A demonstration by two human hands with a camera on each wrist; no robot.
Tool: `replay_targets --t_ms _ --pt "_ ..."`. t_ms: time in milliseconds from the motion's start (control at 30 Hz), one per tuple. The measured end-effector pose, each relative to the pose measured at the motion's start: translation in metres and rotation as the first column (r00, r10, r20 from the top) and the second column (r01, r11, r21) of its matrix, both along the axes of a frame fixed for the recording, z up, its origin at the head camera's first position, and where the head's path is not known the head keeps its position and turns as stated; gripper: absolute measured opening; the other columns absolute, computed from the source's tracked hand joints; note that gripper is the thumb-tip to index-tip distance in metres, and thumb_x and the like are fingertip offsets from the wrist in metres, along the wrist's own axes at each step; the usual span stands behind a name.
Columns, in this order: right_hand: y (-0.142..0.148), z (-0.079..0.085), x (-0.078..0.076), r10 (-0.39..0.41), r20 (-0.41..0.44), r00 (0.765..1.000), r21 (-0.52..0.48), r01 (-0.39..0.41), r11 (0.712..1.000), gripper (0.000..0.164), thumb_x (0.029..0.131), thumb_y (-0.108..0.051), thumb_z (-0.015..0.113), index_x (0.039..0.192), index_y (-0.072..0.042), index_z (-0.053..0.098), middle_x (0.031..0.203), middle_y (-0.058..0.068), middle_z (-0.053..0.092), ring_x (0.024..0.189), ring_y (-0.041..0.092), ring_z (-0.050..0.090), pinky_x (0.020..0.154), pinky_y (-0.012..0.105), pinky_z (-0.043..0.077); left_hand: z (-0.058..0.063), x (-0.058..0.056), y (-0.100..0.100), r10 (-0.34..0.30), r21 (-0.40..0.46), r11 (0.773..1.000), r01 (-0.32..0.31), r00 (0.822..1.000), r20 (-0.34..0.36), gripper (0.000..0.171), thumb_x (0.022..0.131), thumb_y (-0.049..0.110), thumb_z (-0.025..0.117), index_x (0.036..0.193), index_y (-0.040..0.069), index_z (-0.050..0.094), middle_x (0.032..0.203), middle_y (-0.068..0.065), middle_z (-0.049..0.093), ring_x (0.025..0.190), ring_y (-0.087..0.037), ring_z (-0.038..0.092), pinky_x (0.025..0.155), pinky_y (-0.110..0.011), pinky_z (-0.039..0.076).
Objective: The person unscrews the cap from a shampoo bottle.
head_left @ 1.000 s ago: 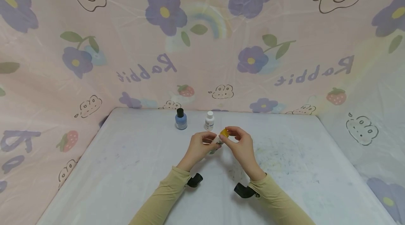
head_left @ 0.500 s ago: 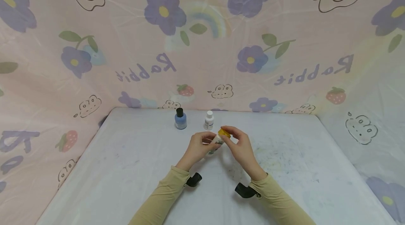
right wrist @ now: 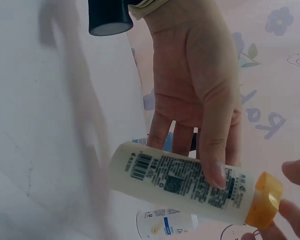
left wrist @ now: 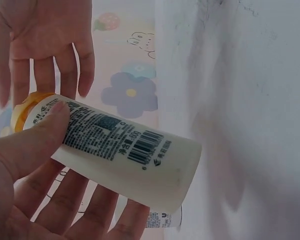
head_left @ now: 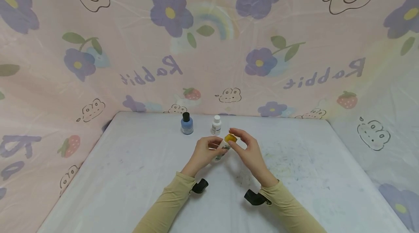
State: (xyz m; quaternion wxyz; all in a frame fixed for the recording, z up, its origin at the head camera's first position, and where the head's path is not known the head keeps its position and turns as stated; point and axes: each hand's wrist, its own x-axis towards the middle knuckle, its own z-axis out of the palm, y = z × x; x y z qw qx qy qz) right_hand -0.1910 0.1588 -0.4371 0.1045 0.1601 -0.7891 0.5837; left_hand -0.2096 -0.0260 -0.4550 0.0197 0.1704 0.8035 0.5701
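My left hand [head_left: 204,153] holds a white plastic bottle [left wrist: 125,145] with an orange flip-top cap [right wrist: 265,200]. The thumb lies across the printed back label and the fingers go behind the body. Tilted in the air, the bottle has its cap toward the right hand. My right hand [head_left: 248,151] is at the cap, its thumb and fingers spread around it. Fairly straight fingers [left wrist: 65,65] show beyond the cap in the left wrist view. Whether a fingertip touches the cap is hard to tell.
At the table's back stand a blue bottle [head_left: 187,125] with a black cap and a small white bottle [head_left: 216,126], just beyond the hands. A patterned curtain [head_left: 209,51] rises behind the white tabletop [head_left: 131,182]. Black wrist cameras [head_left: 255,198] hang below the sleeves.
The right hand has gone from pinching the orange cap to looser, spread fingers around it. More of the cap shows. The left hand and bottle have barely moved.
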Motion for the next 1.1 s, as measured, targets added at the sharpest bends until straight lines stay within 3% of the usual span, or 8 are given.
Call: replay_targets --t_ms 100,267,500,600,867,1100 --pt "0.001 0.000 0.000 -0.073 0.041 0.996 -0.012 0.073 0.997 0.043 0.086 -0.029 0.073 0.125 -0.017 0.059 0.122 0.006 0.062 0.118 0.021 0.050 0.102 0.049 0.032 -0.001 0.000 -0.001 0.008 0.014 1.000 -0.008 1.000 0.000 0.029 0.079 0.020 0.080 0.106 0.011 0.072 0.103 -0.004 0.069 0.090 -0.018 0.065 0.077 -0.032 0.054" --pt "0.001 0.001 0.000 -0.177 0.118 0.977 0.013 0.177 0.984 0.044 0.081 -0.029 0.078 0.118 -0.012 0.060 0.110 0.009 0.064 0.108 0.024 0.054 0.097 0.047 0.036 -0.002 -0.001 -0.002 0.046 0.021 0.999 -0.045 0.999 -0.015 0.030 0.078 0.019 0.081 0.105 0.011 0.072 0.104 -0.006 0.069 0.090 -0.019 0.066 0.076 -0.034 0.055" --pt "-0.010 0.027 0.019 -0.221 0.132 0.966 0.034 0.218 0.975 0.036 0.081 -0.014 0.078 0.107 0.004 0.061 0.096 0.021 0.064 0.096 0.031 0.057 0.088 0.041 0.039 -0.001 -0.001 -0.002 0.084 0.018 0.996 -0.083 0.995 -0.057 0.028 0.078 0.020 0.081 0.104 0.013 0.072 0.099 -0.001 0.070 0.088 -0.018 0.065 0.076 -0.033 0.054" --pt "-0.014 0.036 0.025 -0.225 0.136 0.965 0.046 0.220 0.974 0.034 0.082 -0.016 0.078 0.104 0.005 0.061 0.095 0.019 0.064 0.096 0.030 0.058 0.087 0.041 0.040 -0.001 -0.001 -0.001 0.090 0.021 0.996 -0.089 0.994 -0.065 0.028 0.078 0.020 0.081 0.104 0.013 0.073 0.100 0.000 0.070 0.089 -0.017 0.065 0.076 -0.032 0.054" --pt "-0.004 0.001 0.005 -0.217 0.145 0.965 0.006 0.219 0.976 0.041 0.077 -0.035 0.081 0.103 -0.007 0.065 0.101 0.011 0.064 0.101 0.033 0.057 0.092 0.047 0.039 -0.001 0.001 0.000 0.091 0.020 0.996 -0.090 0.995 -0.042 0.028 0.078 0.018 0.081 0.103 0.012 0.072 0.099 -0.002 0.070 0.088 -0.019 0.066 0.076 -0.033 0.055" --pt "-0.006 0.001 0.005 -0.231 0.122 0.965 0.025 0.230 0.973 0.039 0.077 -0.033 0.082 0.102 -0.007 0.066 0.101 0.008 0.066 0.100 0.032 0.058 0.091 0.050 0.040 0.000 0.003 -0.001 0.091 0.022 0.996 -0.090 0.995 -0.034 0.027 0.078 0.019 0.081 0.103 0.012 0.072 0.099 -0.004 0.070 0.089 -0.022 0.066 0.076 -0.035 0.055"
